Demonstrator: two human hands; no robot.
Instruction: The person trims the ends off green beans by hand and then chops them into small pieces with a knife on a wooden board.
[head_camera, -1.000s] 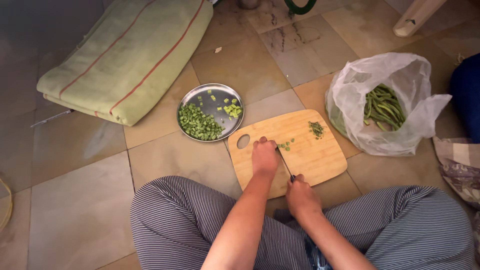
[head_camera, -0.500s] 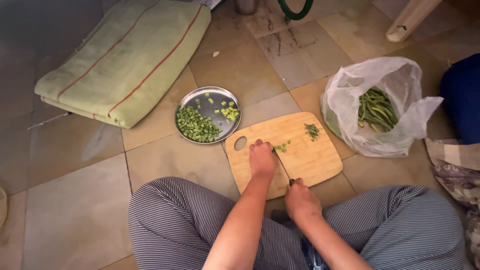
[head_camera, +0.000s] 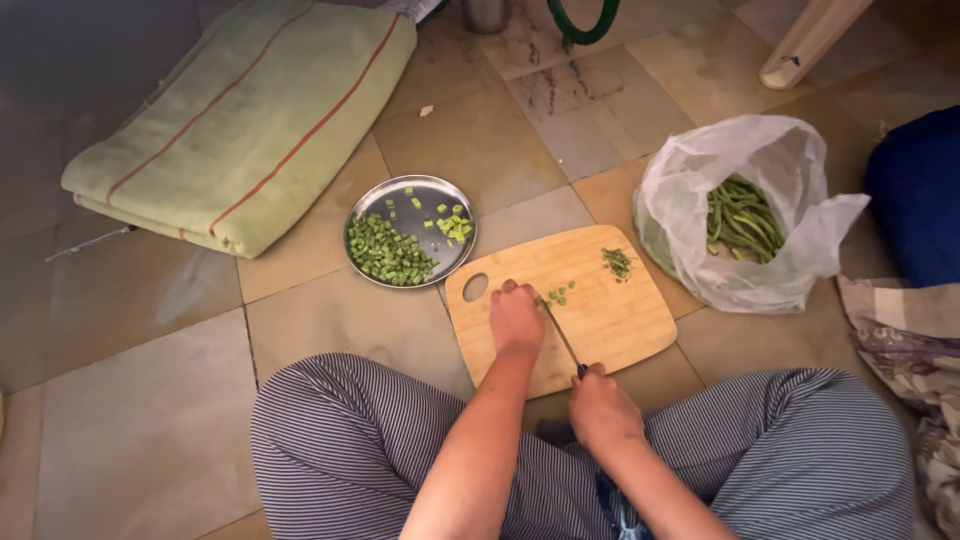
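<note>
Head view, looking down at a person sitting cross-legged on the tiled floor (head_camera: 150, 420) in striped trousers (head_camera: 340, 440). Right hand (head_camera: 603, 410) has its fingers curled tight around the handle of a knife (head_camera: 563, 338), the thin blade angled up and left across the cutting board (head_camera: 590, 310). Left hand (head_camera: 516, 318) lies palm down on the board, fingers bent together with the tips near the blade tip; whether they pin a bean underneath, cannot tell. A few cut green pieces (head_camera: 558, 294) lie just beside the left fingertips. A small pile of dark green trimmings (head_camera: 617, 263) sits nearer the board's far right corner. The board is wooden, with a round hole at its left end, and lies flat on the floor right in front of the knees. Just beyond its far left corner, a round steel plate (head_camera: 415, 200) holds a heap of chopped beans (head_camera: 385, 255) and some paler bits (head_camera: 453, 227). To the right of the board, touching or nearly so, an open white plastic bag (head_camera: 700, 200) holds whole green beans (head_camera: 742, 220). Further left on the floor, a folded green mat (head_camera: 240, 120) with red stripes.
</note>
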